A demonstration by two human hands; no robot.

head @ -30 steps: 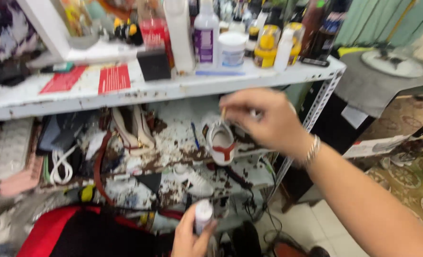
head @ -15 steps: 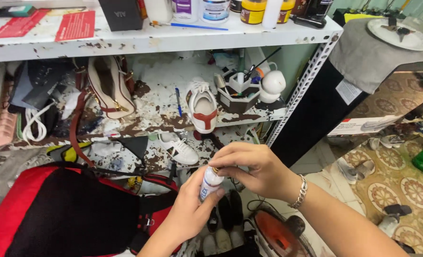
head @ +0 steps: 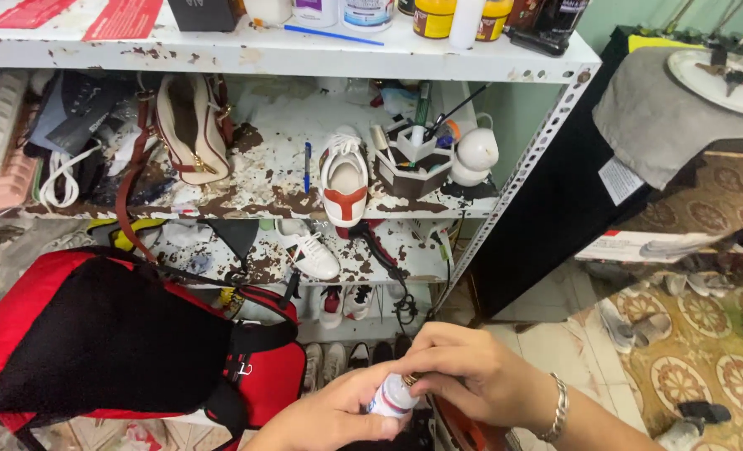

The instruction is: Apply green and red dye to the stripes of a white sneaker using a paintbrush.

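Observation:
My left hand (head: pixel 329 418) holds a small white bottle (head: pixel 390 398) upright at the bottom of the head view. My right hand (head: pixel 463 376), with a metal bracelet on its wrist, is closed over the bottle's top, fingers pinching the cap. The cap itself is hidden under my fingers. A red and black backpack (head: pixel 104 342) lies just left of my hands.
A paint-chipped white metal shelf (head: pixel 288 58) holds bottles on top, a white and red sneaker (head: pixel 344 179), a cream handbag (head: pixel 192 125), a box of brushes (head: pixel 413 163) and a white teapot (head: pixel 476 154). More shoes (head: pixel 309 250) sit lower down. Patterned floor tiles (head: pixel 697 351) lie right.
My right hand came down from the shelf to the bottle in my left hand. Both hands have sunk toward the bottom of the view as the camera tilted down.

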